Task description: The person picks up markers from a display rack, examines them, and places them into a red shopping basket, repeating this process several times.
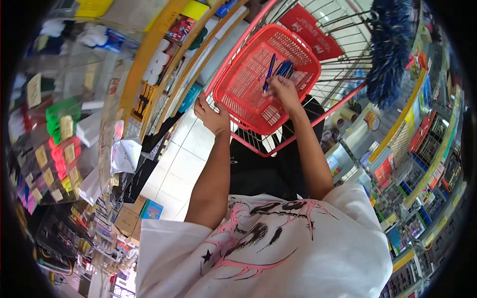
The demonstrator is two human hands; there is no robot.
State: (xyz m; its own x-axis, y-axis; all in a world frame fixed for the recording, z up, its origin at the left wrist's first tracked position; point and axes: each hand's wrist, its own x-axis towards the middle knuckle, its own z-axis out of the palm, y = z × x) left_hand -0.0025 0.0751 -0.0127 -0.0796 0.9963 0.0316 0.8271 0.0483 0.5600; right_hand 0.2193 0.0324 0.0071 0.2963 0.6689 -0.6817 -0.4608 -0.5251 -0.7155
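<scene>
A red plastic basket sits in the upper part of a wire shopping cart with red rails. My right hand is over the basket, its fingers pinched on a blue pen that stands nearly upright. Behind that hand, several more pens, blue and dark, lie together in the basket, partly hidden by my fingers. My left hand rests at the cart's left corner beside the basket rim, its fingers stretched out and apart, holding nothing that I can see.
Stocked shelves stand close on the left, with tagged goods in clear bins further out. A blue fluffy duster hangs at the cart's right. More shelving lines the right side. White floor tiles show below my left hand.
</scene>
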